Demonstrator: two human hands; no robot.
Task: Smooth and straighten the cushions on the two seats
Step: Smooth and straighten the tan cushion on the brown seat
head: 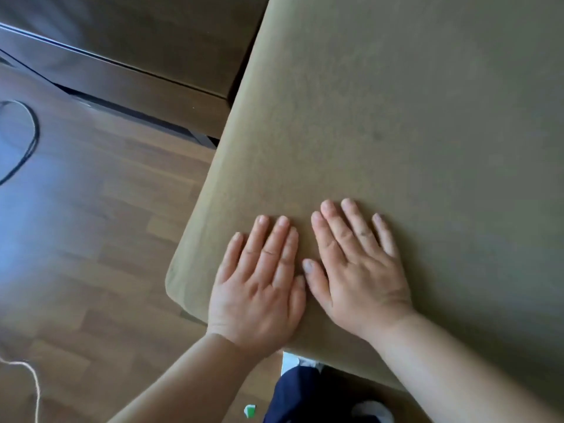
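Olive fabric cushion (396, 132) fills the frame from 12 to 4 o'clock, its corner at 8 o'clock overhanging the wooden floor (91, 239). Left hand (259, 285) and right hand (357, 270) lie flat, fingers spread, palms down, thumbs nearly touching. Risk: uneven pressure near this edge could drag the cover into new creases or shift the cushion off square.

The olive-green fabric seat cushion (381, 132) is lying flat and smooth, its rounded near-left corner overhanging the wooden floor (91, 239).
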